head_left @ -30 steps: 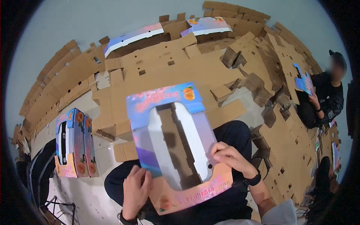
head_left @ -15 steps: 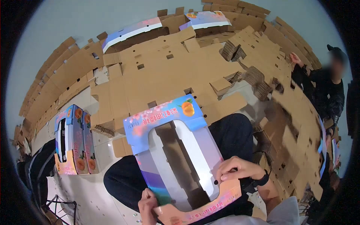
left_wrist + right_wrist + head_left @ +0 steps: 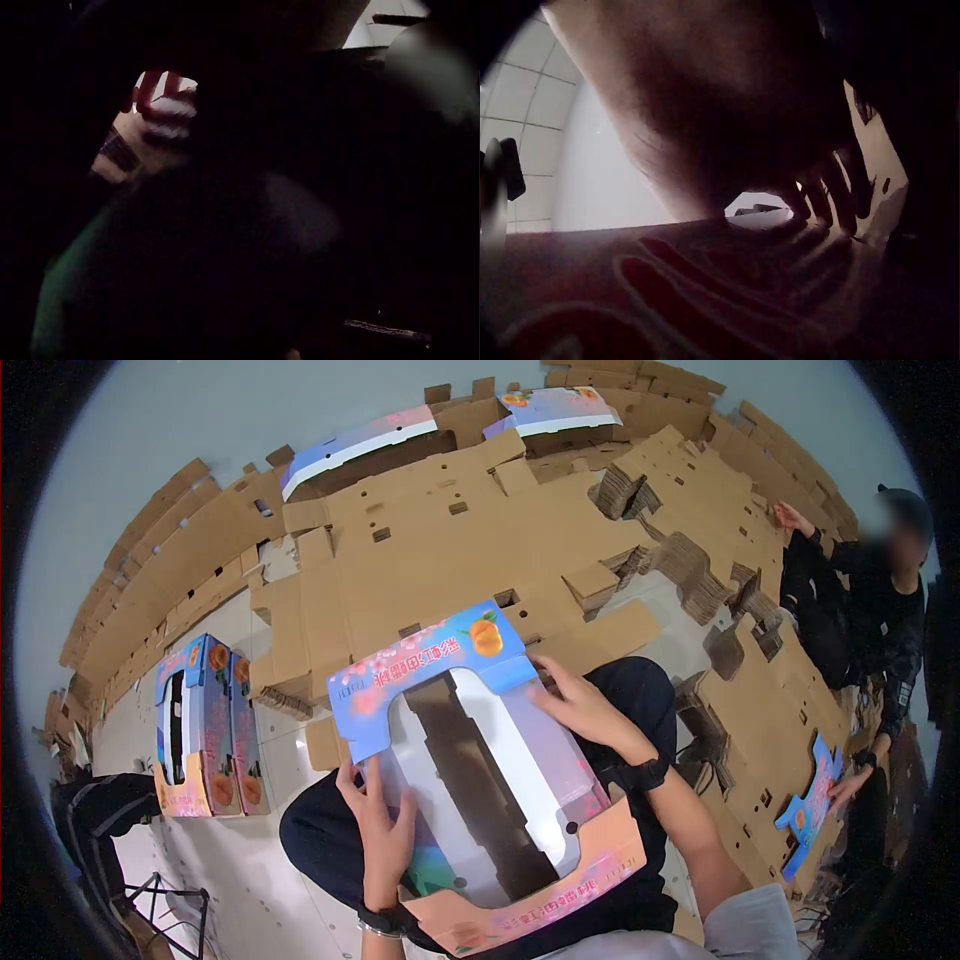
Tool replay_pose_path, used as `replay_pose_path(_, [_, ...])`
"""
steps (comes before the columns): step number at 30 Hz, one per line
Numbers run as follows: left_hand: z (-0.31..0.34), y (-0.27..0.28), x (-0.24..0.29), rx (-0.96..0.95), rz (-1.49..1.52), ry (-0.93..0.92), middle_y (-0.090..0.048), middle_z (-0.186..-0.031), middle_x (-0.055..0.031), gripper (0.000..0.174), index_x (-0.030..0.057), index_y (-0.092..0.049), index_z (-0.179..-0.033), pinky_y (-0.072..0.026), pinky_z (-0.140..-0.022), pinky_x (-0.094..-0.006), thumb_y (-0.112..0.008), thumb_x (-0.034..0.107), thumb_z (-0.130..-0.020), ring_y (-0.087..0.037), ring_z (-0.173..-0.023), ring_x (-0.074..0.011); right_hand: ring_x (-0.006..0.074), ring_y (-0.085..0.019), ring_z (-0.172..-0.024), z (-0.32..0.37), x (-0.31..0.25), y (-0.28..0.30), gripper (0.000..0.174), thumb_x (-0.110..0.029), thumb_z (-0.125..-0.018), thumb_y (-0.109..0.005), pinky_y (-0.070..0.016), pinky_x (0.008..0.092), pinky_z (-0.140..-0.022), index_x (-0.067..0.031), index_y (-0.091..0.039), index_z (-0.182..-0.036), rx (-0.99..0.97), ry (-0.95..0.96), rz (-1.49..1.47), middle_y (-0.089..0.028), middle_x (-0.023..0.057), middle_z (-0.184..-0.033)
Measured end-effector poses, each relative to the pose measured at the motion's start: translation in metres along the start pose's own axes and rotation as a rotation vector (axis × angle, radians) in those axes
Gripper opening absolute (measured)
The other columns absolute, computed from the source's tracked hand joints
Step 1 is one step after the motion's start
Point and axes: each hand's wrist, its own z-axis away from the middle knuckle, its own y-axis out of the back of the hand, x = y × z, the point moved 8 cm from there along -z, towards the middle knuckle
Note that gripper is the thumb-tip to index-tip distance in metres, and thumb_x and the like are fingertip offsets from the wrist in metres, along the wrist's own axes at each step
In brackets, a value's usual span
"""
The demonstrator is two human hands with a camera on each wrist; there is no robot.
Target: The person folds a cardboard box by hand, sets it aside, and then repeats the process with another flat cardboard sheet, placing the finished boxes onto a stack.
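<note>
A printed cardboard carton point(image 3: 555, 755) in blue, purple and peach, with a long cut-out in its top, lies tilted across the seated person's lap. Fruit pictures and pink lettering mark both end panels. Along its left side rests my left hand point(image 3: 382, 830), fingers pointing up toward the blue end. On the opposite upper corner, the fingers of my right hand point(image 3: 585, 708) are laid at the edge where the blue flap meets the side. The right wrist view shows those fingers against the carton's printed panel point(image 3: 667, 292). Most of the left wrist view is dark.
Flattened brown cardboard point(image 3: 420, 560) covers the floor ahead, with stacked cut pieces point(image 3: 685, 570) to its right. Two finished-looking printed cartons point(image 3: 215, 740) stand at left beside a thin black frame point(image 3: 170, 915). At right, another person point(image 3: 890, 610) touches a blue printed piece point(image 3: 812, 805).
Both my hands have left the peach end and moved up the carton's sides toward the blue end. At right, the other person's arm has reached down to a blue printed piece.
</note>
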Motion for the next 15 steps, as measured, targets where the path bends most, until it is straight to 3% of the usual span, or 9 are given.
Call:
replay_pose_path(3, [-0.006,0.0,-0.004,0.025,0.018,0.04,-0.03,-0.132,-0.0198,0.068,0.0039,-0.036,-0.14,-0.0329,-0.101,-0.0364,-0.061,0.003,-0.077,-0.039,-0.117,-0.0323,0.0327,-0.056,-0.111,0.001,-0.003,0.001,0.059,-0.04,-0.09,-0.053,-0.0434,0.0372,-0.093,-0.0023,-0.039,-0.133,0.076,0.048,0.093,-0.057,0.021,-0.119])
replay_pose_path(5, [-0.006,-0.002,-0.003,0.023,-0.003,0.024,-0.03,-0.13,-0.0195,0.071,0.0032,-0.034,-0.141,-0.0341,-0.099,-0.0361,-0.063,0.005,-0.076,-0.041,-0.115,-0.0317,0.0362,-0.061,-0.096,-0.003,-0.007,0.01,0.052,-0.041,-0.089,-0.053,-0.0481,0.0414,-0.083,-0.002,-0.049,-0.123,0.14,0.045,0.239,-0.063,0.0213,-0.105])
replay_pose_path(6, [-0.006,-0.002,-0.003,0.027,-0.003,0.042,-0.031,-0.131,-0.0196,0.072,0.004,-0.034,-0.141,-0.0357,-0.098,-0.0365,-0.063,0.005,-0.076,-0.043,-0.114,-0.0324,0.0362,-0.061,-0.096,-0.005,-0.009,0.011,0.052,-0.041,-0.089,-0.053,-0.0481,0.0414,-0.083,-0.002,-0.049,-0.123,0.141,0.043,0.236,-0.063,0.0213,-0.105])
replay_pose_path(8, [-0.007,-0.001,0.002,0.032,-0.006,0.059,-0.031,-0.131,-0.0197,0.073,0.0047,-0.033,-0.142,-0.0372,-0.097,-0.0369,-0.064,0.006,-0.076,-0.045,-0.112,-0.0331,0.0395,-0.062,-0.08,-0.009,-0.015,0.013,0.04,-0.038,-0.093,-0.048,-0.0495,0.0449,-0.071,-0.0028,-0.059,-0.109,0.166,0.06,0.41,-0.065,0.0214,-0.09])
replay_pose_path(11, [-0.009,0.001,0.011,0.032,-0.039,0.071,-0.033,-0.13,-0.02,0.073,0.0061,-0.033,-0.142,-0.041,-0.092,-0.0376,-0.065,0.008,-0.076,-0.049,-0.108,-0.035,0.0395,-0.061,-0.072,-0.018,-0.005,0.012,0.037,-0.033,-0.096,-0.041,-0.0479,0.0454,-0.063,-0.0028,-0.061,-0.101,0.176,0.158,0.625,-0.064,0.0208,-0.08])
replay_pose_path(12, [-0.009,0.002,0.011,0.041,-0.051,0.066,-0.035,-0.128,-0.0204,0.073,0.0069,-0.033,-0.142,-0.0424,-0.091,-0.038,-0.066,0.009,-0.077,-0.051,-0.107,-0.0353,0.0395,-0.061,-0.072,-0.019,-0.007,0.014,0.037,-0.033,-0.096,-0.041,-0.0479,0.0454,-0.063,-0.0028,-0.061,-0.101,0.177,0.158,0.626,-0.064,0.0208,-0.08])
replay_pose_path(14, [-0.01,0.002,0.013,0.046,-0.062,0.058,-0.037,-0.127,-0.0207,0.073,0.0076,-0.033,-0.142,-0.0438,-0.089,-0.0383,-0.066,0.01,-0.077,-0.053,-0.106,-0.0356,0.0392,-0.061,-0.069,-0.02,0.004,0.028,0.037,-0.028,-0.098,-0.035,-0.0465,0.0448,-0.059,-0.0025,-0.063,-0.096,0.243,-0.022,0.119,-0.063,0.0203,-0.073])
replay_pose_path(15, [-0.01,0.003,0.013,0.052,-0.086,0.069,-0.038,-0.125,-0.0203,0.071,0.0074,-0.034,-0.141,-0.0441,-0.088,-0.0383,-0.066,0.011,-0.079,-0.053,-0.105,-0.0353,0.0392,-0.061,-0.069,-0.021,0.007,0.027,0.037,-0.028,-0.098,-0.035,-0.0465,0.0448,-0.059,-0.0025,-0.063,-0.096,0.243,-0.023,0.118,-0.063,0.0203,-0.073])
